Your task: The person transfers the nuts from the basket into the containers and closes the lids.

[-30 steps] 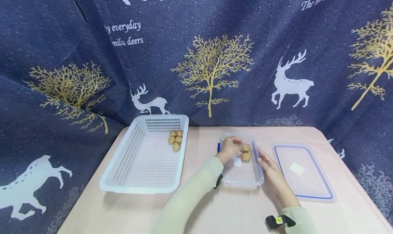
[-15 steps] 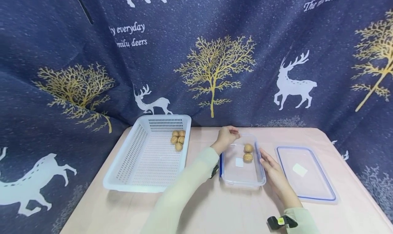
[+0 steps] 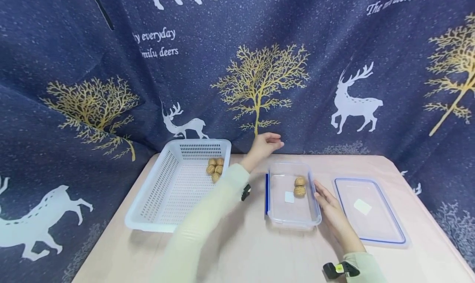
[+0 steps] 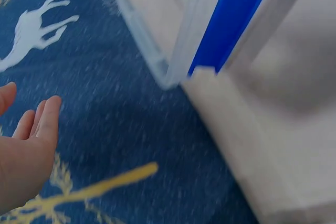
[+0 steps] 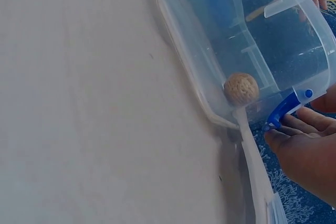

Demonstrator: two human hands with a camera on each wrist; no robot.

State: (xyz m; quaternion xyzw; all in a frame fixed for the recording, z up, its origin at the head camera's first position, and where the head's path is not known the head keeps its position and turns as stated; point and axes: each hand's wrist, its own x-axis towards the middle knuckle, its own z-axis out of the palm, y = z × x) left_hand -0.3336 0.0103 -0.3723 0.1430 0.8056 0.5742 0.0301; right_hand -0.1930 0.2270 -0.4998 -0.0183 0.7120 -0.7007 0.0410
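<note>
My left hand [image 3: 264,147] is raised beyond the back left corner of the clear plastic food box [image 3: 293,222], with nothing in its fingers. The left wrist view shows that hand [image 4: 29,156] with fingers extended, apart from the box. Two walnuts [image 3: 299,186] lie one behind the other in the box, beside a small white label. My right hand [image 3: 334,215] rests its fingers against the box's right side. In the right wrist view, those fingers [image 5: 307,124] lie by a blue locking flap [image 5: 286,107], and one walnut [image 5: 241,88] shows through the wall.
A white slotted basket [image 3: 131,217] stands on the left, with several walnuts [image 3: 215,168] in its back right part. The box's blue-sealed lid [image 3: 371,225] lies flat on the right. A dark blue printed cloth [image 3: 237,89] hangs behind the pink-covered table [image 3: 274,258].
My left hand has come out of the box, moving up and back to the left past its rim. Two walnuts stay in the box. My right hand keeps its place at the side.
</note>
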